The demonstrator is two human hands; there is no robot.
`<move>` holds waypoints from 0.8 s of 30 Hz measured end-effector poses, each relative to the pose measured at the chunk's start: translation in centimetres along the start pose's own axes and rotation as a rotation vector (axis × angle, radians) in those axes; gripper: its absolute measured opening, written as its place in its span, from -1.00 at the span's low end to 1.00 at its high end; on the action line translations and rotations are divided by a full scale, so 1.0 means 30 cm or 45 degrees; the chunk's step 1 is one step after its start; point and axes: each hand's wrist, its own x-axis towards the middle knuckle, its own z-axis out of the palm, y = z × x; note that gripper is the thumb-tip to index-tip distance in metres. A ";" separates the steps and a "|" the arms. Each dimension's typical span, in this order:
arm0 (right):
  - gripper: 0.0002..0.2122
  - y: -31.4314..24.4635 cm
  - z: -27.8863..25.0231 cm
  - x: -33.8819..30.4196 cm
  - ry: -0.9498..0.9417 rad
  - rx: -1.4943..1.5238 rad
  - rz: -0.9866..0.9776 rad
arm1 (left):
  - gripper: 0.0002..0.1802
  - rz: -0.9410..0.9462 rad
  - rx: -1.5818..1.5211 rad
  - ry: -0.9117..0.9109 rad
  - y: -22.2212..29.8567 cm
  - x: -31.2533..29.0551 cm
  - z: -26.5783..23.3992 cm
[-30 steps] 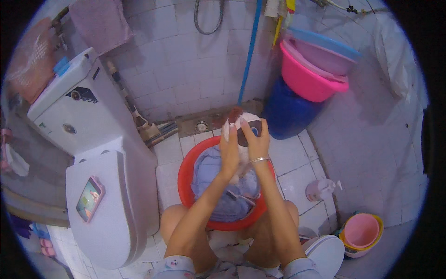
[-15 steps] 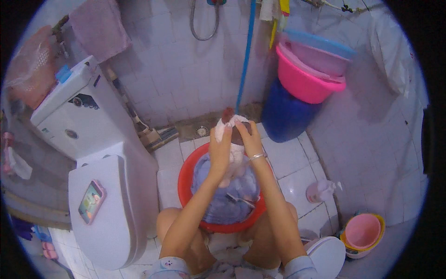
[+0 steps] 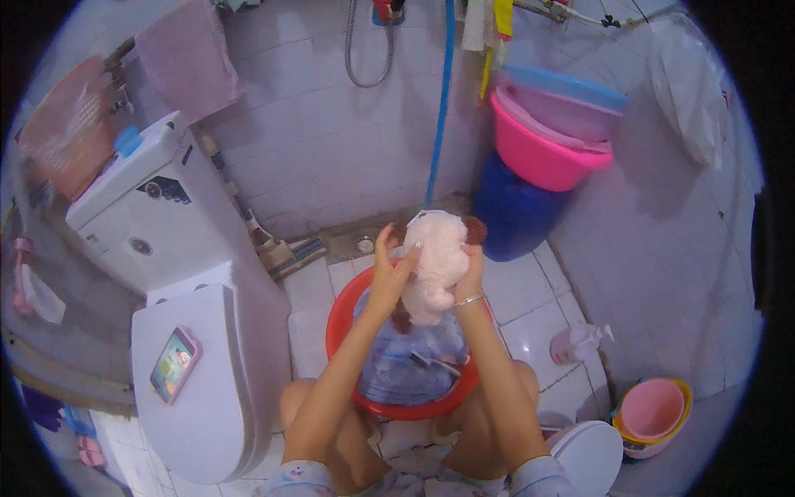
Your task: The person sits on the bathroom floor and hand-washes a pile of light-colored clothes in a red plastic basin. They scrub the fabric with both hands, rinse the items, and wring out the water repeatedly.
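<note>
Over the red basin [image 3: 339, 319] I hold a pale cream plush toy [image 3: 437, 253] with dark brown parts at its sides. My left hand [image 3: 391, 277] grips its left side, the thumb pressed on the pale fur. On the opposite side, my right hand [image 3: 469, 280] is closed round the toy's edge beside a brown tuft; a bracelet circles that wrist. Blue-grey cloth [image 3: 397, 369] fills the basin below. On the cloth lies a small brush [image 3: 435, 361], its handle partly blurred.
To the left stands a white toilet [image 3: 195, 398] with a phone [image 3: 175, 365] on its lid. Stacked basins [image 3: 546, 149] sit on a blue barrel [image 3: 517, 215] at the back right. A pump bottle [image 3: 573, 345] and nested small tubs [image 3: 652, 412] are on the right.
The plush toy has been turned and spread, so its broad pale side now shows. My hands have moved farther apart and slightly lower. The view has shifted a little.
</note>
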 end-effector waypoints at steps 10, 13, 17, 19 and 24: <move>-0.73 -0.026 0.034 -0.012 -0.108 -0.713 -0.599 | -0.51 0.117 -0.125 -0.171 -0.083 0.043 -0.007; -0.74 -0.009 0.038 -0.031 0.098 -0.879 -0.798 | -0.56 -0.046 -0.112 -0.270 -0.061 0.026 -0.011; -0.69 0.020 0.131 -0.094 0.273 -1.209 -0.926 | -0.63 0.034 -0.209 0.020 -0.055 0.019 0.024; -0.72 0.033 0.149 -0.092 0.299 -1.046 -0.854 | -0.68 -0.042 -0.398 0.119 -0.050 0.016 0.047; -0.74 0.021 0.151 -0.057 0.415 -1.026 -0.847 | -0.77 -0.093 -0.308 0.350 -0.041 0.018 0.076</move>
